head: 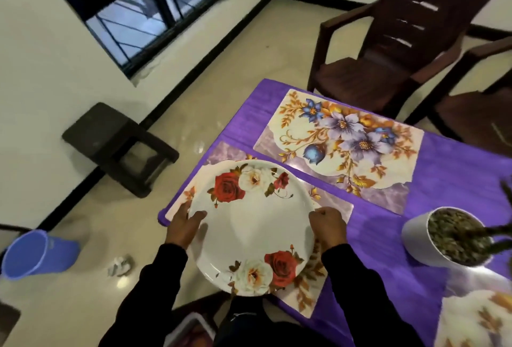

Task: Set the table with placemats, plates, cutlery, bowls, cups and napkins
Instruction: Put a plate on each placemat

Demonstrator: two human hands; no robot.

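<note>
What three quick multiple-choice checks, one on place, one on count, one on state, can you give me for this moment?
1. Where is the rose plate?
A. over the near placemat
B. on the chair
C. on the floor

2. How many placemats show on the purple tablecloth?
A. one
B. three
C. five

3. How is the plate held?
A. by one hand only
B. by both hands at its rim
C. by neither hand

Answers: 1 A, floral mat shows around its edges. 2 B, near one, far placemat, corner placemat. 3 B, left hand and right hand grip opposite sides.
</note>
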